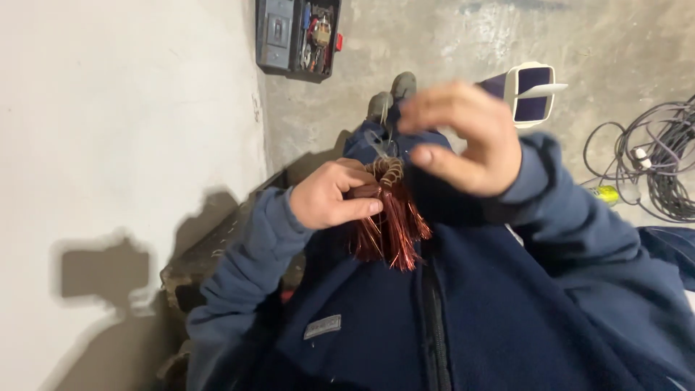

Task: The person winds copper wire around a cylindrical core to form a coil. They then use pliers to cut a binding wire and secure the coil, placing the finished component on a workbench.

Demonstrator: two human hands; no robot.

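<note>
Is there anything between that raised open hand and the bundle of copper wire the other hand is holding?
Nothing visible. The left hand grips the reddish copper wire bundle, and the open right hand hangs just above it, apart, with only the dark blue fleece jacket behind the gap.

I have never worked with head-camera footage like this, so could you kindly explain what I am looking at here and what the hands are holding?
There is no machine here: this is one picture from a camera worn on a person's head, looking down over a dark blue fleece jacket toward their shoes and a concrete floor.

The left hand has its grip closed on a bundle of copper wire, whose reddish strands fan out downward. The right hand hovers just above, fingers loosely open, holding nothing I can make out.

On the floor lie an open toolbox by the pale wall, a white and dark blue container, and a tangle of grey cables.
</note>
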